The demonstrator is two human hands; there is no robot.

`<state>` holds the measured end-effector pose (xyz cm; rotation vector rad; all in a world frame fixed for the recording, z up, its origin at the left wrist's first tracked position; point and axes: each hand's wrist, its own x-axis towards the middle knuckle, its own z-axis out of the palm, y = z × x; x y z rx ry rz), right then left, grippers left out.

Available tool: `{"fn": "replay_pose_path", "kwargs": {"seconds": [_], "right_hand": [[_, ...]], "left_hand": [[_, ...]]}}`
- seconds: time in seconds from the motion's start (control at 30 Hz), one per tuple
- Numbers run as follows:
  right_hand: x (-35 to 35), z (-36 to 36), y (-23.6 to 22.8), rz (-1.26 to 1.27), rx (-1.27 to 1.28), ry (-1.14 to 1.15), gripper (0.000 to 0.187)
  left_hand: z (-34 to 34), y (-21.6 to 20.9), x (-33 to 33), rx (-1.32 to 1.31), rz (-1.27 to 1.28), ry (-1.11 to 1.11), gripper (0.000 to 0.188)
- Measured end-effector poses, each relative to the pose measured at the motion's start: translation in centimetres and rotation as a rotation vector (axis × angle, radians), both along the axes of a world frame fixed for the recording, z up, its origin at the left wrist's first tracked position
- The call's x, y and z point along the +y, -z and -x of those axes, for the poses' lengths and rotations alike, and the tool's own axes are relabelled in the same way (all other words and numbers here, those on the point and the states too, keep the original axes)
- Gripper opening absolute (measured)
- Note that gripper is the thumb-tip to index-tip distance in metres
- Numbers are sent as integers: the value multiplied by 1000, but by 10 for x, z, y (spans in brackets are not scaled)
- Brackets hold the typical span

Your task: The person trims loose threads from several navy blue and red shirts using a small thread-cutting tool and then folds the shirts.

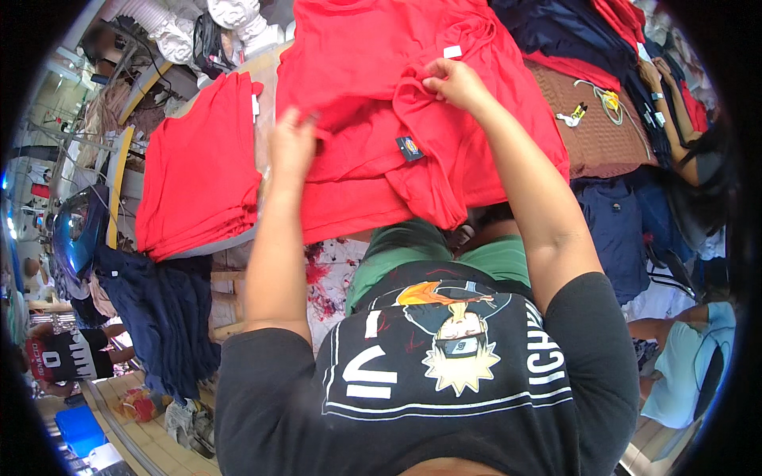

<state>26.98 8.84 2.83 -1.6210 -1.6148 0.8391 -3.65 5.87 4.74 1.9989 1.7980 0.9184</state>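
Note:
A red shirt (361,127) lies spread and rumpled on a pile of more red garments on the table before me. My right hand (458,86) pinches a bunched fold of it near the far side, beside a small white tag (452,52). At the shirt's left side my left hand (294,145), slightly blurred, has its fingers closed on the cloth's edge. A dark label (409,148) shows on the red fabric between and below my hands. Left of my left forearm sits a stack of folded red garments (202,166).
Dark blue clothes (155,317) hang at the lower left. Right of the pile, a brown cloth (571,143) carries a yellow-handled small tool (575,116) and a looped cord (611,103). Another person's arms (675,115) work over dark garments (571,36) at the far right.

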Motion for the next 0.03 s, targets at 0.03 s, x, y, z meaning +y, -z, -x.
{"fn": "replay_pose_path", "kwargs": {"seconds": [0.03], "right_hand": [[3,5,-2,-6,2,-16,38]], "left_hand": [[29,3,24,-311,-190,46,17]]}}
